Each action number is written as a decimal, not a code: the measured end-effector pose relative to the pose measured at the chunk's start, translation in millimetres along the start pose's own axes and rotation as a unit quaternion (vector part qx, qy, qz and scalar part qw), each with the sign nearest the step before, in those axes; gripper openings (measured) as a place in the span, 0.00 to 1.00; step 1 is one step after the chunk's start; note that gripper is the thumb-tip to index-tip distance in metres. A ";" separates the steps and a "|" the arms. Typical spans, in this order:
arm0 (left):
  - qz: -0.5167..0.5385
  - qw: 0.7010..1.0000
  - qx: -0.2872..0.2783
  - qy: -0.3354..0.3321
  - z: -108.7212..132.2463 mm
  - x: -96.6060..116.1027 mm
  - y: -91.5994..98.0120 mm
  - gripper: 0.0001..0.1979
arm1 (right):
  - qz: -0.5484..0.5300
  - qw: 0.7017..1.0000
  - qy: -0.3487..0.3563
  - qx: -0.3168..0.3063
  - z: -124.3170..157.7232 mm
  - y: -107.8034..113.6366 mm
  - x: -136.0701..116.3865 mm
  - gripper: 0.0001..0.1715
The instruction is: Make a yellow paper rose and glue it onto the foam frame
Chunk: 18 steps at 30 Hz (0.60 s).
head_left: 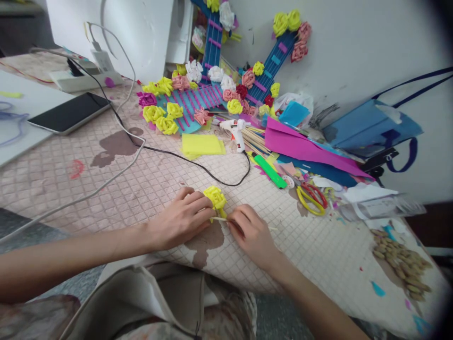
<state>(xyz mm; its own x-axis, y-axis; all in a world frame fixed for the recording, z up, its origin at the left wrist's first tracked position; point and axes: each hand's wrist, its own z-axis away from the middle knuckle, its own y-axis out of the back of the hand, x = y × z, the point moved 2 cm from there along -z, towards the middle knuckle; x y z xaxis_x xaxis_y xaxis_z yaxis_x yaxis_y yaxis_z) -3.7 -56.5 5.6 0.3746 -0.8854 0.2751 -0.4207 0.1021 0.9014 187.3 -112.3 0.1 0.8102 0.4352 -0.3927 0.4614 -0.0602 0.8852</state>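
Left hand (184, 213) curled against yellow paper flower (214, 195), exact grip hidden; right hand (250, 230) pinching thin stick (220, 219). Flower sits on near side of glue gun (236, 131). Best hold stick steady, touch light, no crushing.

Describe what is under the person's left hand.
The quilted table cover shows around the left hand; a yellow paper rose and a thin stick emerge beside it. Whatever its palm covers is hidden.
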 end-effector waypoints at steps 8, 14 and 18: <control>-0.038 0.999 0.001 -0.027 1.5 0.0 -2.8 0.08 | 0.003 1.000 0.008 -0.001 -0.2 -2.3 -2.0 0.09; -0.049 0.998 -0.024 -0.032 1.6 0.5 -3.5 0.10 | -0.001 1.000 0.005 -0.005 -0.7 -4.3 -4.0 0.08; -0.050 0.998 -0.023 -0.042 2.7 1.7 -2.6 0.11 | -0.001 1.000 0.009 -0.002 -2.1 -5.5 -5.7 0.09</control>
<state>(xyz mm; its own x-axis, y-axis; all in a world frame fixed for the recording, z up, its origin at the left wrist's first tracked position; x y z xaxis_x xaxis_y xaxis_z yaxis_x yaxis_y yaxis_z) -4.2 -59.5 2.7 0.3408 -0.9270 0.1563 -0.3466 0.0306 0.9375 179.3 -112.6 -2.0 0.8028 0.4513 -0.3897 0.4610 -0.0552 0.8857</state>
